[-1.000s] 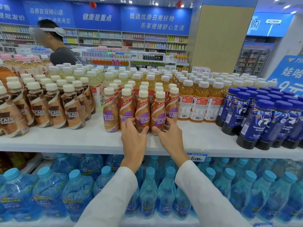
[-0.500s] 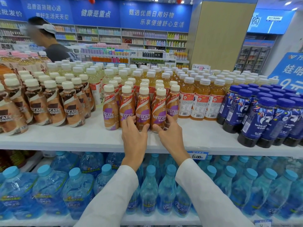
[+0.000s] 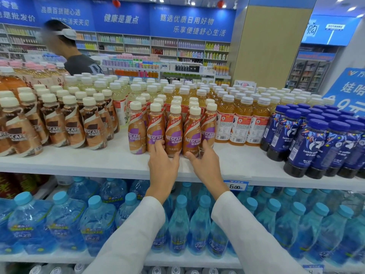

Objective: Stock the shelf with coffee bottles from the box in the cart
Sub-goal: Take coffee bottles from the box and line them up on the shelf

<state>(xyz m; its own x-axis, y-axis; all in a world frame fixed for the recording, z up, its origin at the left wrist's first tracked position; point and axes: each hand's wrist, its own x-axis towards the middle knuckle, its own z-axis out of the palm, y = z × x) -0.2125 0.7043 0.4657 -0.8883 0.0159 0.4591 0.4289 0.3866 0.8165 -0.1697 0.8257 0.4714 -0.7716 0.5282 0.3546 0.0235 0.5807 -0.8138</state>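
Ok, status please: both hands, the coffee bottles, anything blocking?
Left hand and right hand open, fingers against front-row coffee bottles. Bottles upright on shelf. Nothing in the way.

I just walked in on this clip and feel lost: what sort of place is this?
Most likely a supermarket or convenience store. A white shelf carries rows of Nescafe coffee bottles with a price tag on its edge, and blue signs hang above aisles of goods behind.
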